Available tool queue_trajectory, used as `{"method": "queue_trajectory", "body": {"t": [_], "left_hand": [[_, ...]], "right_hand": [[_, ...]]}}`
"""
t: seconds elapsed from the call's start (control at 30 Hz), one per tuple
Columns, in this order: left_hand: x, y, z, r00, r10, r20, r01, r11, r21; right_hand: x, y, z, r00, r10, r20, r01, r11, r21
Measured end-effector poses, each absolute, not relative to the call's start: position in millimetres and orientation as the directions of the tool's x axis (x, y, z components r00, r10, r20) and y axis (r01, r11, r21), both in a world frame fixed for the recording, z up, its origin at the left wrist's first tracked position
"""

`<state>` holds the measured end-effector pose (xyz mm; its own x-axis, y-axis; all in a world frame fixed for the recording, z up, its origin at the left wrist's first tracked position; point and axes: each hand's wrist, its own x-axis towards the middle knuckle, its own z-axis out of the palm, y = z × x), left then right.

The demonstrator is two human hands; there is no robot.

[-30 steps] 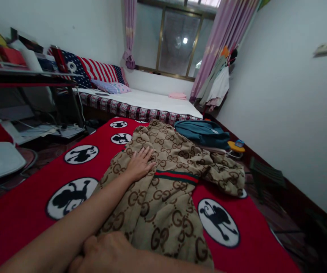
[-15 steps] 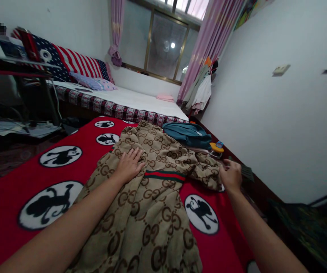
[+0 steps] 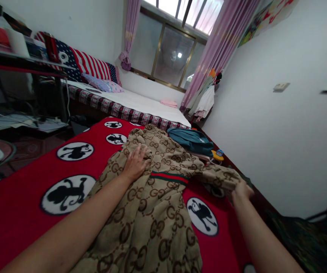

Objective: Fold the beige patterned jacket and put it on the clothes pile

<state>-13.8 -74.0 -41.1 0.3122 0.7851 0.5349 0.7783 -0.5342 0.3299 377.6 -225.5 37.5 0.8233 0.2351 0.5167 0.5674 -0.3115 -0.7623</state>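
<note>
A tan garment (image 3: 163,212) with a brown letter pattern and a green-red-green waist stripe lies spread on the red bedspread (image 3: 18,197). My left hand (image 3: 136,163) rests flat on its upper part, fingers spread. At the right, my right hand (image 3: 241,191) grips the end of the garment's sleeve (image 3: 222,175), which is stretched out sideways and lifted a little off the bed. The fingers of that hand are partly hidden and blurred.
Beyond the garment lies a folded teal cloth (image 3: 190,140), with a yellow object (image 3: 217,155) beside it. A second bed (image 3: 140,101) stands under the window. A cluttered desk (image 3: 35,62) is at the left, dark camouflage fabric (image 3: 308,235) at the lower right.
My right hand has moved right and toward me, drawing the sleeve out straighter. My left hand stays on the garment. The head view has shifted and tilted slightly.
</note>
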Motion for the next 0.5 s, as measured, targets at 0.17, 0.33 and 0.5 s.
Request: {"method": "queue_trajectory", "body": {"t": [0.17,0.33,0.5], "left_hand": [[-24.0,-77.9,-30.6,0.161,0.689,0.706,0.688,-0.591,0.42],[-35.4,-79.4,-27.0,0.054,0.6,0.798,0.645,-0.631,0.431],[-35.9,-78.2,-27.7,0.03,0.536,0.844,0.602,-0.683,0.413]], "right_hand": [[329.9,-170.9,103.8,0.859,0.058,0.509,0.512,-0.133,-0.849],[218.5,-145.5,139.7,0.146,0.772,0.619,0.599,0.428,-0.676],[158.8,-217.4,99.0,-0.284,0.84,0.463,0.609,0.531,-0.59]]}}
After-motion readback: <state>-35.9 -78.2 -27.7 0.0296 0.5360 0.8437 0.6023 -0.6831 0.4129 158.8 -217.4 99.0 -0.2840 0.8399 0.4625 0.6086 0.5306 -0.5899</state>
